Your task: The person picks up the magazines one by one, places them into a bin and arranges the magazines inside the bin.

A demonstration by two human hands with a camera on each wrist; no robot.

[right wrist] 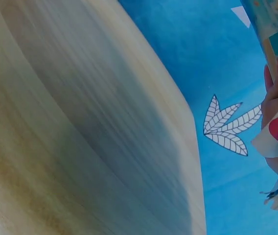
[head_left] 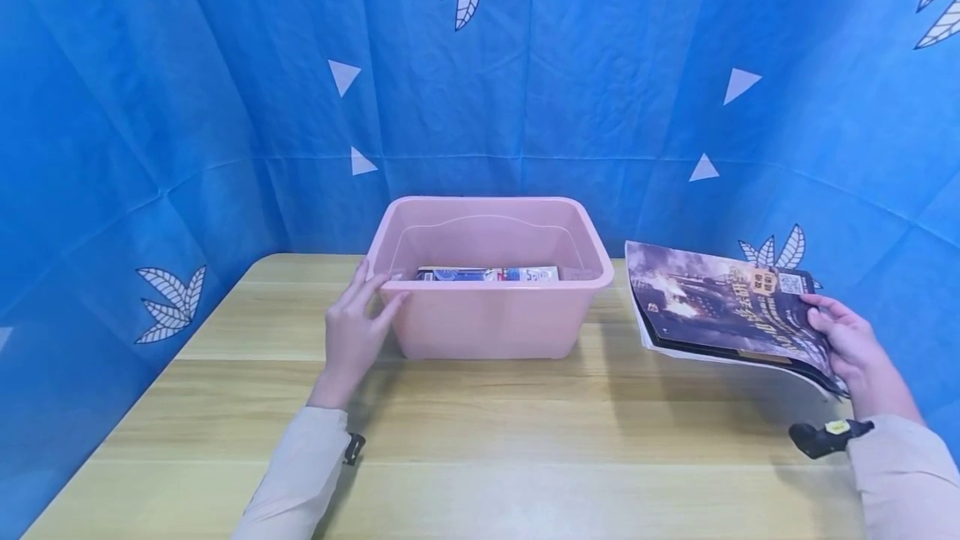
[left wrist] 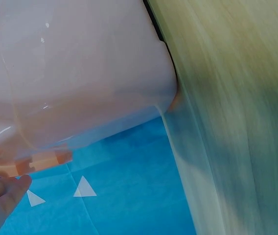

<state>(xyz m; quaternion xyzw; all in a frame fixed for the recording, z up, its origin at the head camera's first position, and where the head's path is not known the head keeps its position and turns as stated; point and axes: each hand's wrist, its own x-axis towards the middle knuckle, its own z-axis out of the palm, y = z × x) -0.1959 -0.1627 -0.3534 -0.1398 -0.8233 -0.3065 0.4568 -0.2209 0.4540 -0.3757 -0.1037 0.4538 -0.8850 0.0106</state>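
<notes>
A pink plastic storage bin stands at the middle of the table. My left hand holds its front left corner, with fingers at the side rim and the thumb on the front wall. The left wrist view shows that hand at the rim by an orange-looking lip. Off to the right, my right hand grips a few soft-cover magazines by their right end, raised over the table. The top cover is dark with a fiery scene and a QR code; its pages sag and fan at the lower edge.
Inside the bin lies a flat printed item, mostly hidden by the front wall. The light wood table runs back to a blue curtain with white leaves and triangles, which also closes off both sides.
</notes>
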